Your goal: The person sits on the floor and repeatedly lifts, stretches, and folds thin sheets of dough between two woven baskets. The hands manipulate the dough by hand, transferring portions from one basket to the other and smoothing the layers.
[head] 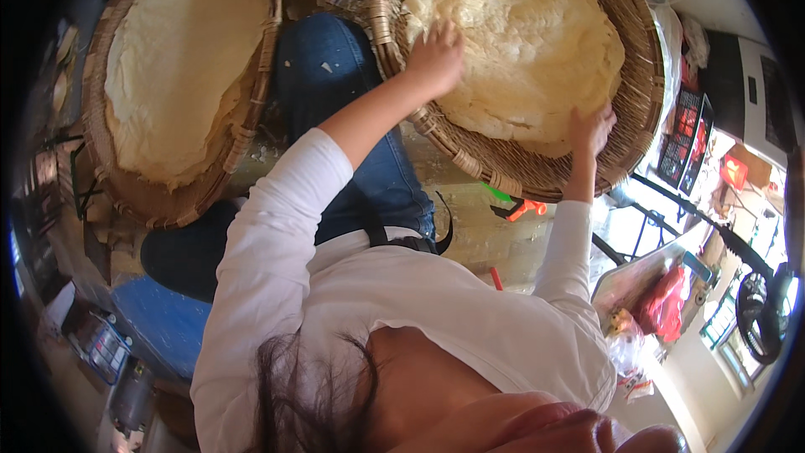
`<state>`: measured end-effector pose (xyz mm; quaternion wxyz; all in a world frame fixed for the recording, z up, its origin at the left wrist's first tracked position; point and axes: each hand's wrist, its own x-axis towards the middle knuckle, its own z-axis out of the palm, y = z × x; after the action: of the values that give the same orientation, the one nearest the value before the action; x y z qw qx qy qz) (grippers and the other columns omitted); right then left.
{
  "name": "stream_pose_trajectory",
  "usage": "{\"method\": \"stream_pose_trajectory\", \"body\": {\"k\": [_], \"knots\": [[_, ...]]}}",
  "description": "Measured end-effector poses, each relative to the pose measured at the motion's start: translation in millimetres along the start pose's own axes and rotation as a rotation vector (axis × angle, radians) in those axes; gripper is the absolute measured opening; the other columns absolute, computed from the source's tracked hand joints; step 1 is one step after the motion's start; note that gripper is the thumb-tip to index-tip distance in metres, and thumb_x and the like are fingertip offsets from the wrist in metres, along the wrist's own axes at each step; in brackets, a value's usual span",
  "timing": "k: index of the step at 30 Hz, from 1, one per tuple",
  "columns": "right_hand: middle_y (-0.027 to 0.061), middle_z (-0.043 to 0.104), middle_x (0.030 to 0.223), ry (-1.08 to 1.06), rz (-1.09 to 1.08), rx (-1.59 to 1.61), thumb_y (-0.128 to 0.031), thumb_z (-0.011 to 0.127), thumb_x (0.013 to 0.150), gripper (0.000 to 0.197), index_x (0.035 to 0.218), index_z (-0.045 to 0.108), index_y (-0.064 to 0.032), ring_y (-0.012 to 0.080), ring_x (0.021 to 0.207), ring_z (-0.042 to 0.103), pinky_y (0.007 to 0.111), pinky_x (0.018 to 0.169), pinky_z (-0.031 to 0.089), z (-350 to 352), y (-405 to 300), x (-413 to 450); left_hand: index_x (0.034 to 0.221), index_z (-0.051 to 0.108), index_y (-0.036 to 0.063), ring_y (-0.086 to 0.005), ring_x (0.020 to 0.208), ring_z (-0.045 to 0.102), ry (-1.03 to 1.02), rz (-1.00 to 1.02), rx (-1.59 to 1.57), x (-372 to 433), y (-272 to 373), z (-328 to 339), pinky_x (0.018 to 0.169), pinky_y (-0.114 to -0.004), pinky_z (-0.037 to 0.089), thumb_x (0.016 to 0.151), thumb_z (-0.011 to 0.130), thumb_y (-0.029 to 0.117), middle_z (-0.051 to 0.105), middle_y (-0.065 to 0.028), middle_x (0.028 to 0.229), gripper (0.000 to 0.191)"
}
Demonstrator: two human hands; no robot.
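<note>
Large, thin, pale-yellow flatbreads point(522, 63), wrinkled and apparently layered, lie in a round woven wicker basket point(635, 75) ahead of me to the right. My left hand point(437, 60) rests on their left part with the fingers bent down; whether it pinches the top sheet I cannot tell. At the near right edge, my right hand point(591, 129) touches the rim of the flatbreads, thumb and fingers spread. A second wicker basket point(251, 132) on the left holds a similar stack of pale flatbreads point(185, 63), and neither hand touches it.
My jeans-clad knee point(327, 56) stands between the baskets. An orange and green plastic toy point(522, 207) lies below the right basket. Farther right are a table point(619, 286) with a red plastic bag point(666, 305) and a black crate point(685, 138). A blue surface point(166, 321) lies behind on the left.
</note>
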<state>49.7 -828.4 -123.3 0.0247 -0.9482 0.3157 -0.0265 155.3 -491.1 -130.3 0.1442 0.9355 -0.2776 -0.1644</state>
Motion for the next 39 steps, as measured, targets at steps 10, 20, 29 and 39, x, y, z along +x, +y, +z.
{"method": "stream_pose_trajectory", "body": {"k": [10,20,29,39], "knots": [[0.0115,0.01,0.163,-0.43,-0.117,-0.389,-0.059,0.03,0.097,0.075,0.155,0.016,-0.0127,0.0305,0.15,0.01,0.053,0.117,0.015,59,-15,25,0.128,0.058,0.0178,-0.0385,0.13,0.043,-0.417,0.228,-0.089,-29,28,5,0.103,-0.053,0.039,0.091,0.06,0.032,0.049,-0.0119,0.138,0.039],[0.0193,0.054,0.132,0.226,-0.521,-0.134,-0.043,0.062,0.091,0.054,0.131,0.054,-0.008,0.0365,0.123,0.052,0.057,0.098,0.043,23,-109,-12,0.109,0.064,0.0047,-0.0326,0.103,0.061,0.927,0.06,-0.181,-184,-181,-89,0.089,-0.042,0.05,0.091,0.055,0.007,0.065,-0.0142,0.107,0.02],[0.0109,0.054,0.137,-0.001,-1.05,0.727,-0.018,0.067,0.088,0.035,0.121,0.062,-0.011,0.0362,0.135,0.041,0.054,0.112,0.027,-37,-324,-247,0.128,0.055,0.0042,-0.0337,0.126,0.048,-0.026,-0.67,0.312,-387,-387,-31,0.096,-0.048,0.049,0.099,0.05,0.038,0.051,-0.0166,0.136,0.046],[-0.0006,0.058,0.131,0.041,-1.218,0.417,-0.02,0.068,0.086,0.024,0.11,0.067,-0.019,0.0253,0.133,0.045,0.055,0.115,0.019,-48,-381,-277,0.153,0.018,0.0034,-0.0326,0.117,0.057,0.179,-0.996,0.036,-435,-478,-39,0.089,-0.045,0.053,0.093,0.06,0.029,0.038,-0.0195,0.149,0.077]]}}
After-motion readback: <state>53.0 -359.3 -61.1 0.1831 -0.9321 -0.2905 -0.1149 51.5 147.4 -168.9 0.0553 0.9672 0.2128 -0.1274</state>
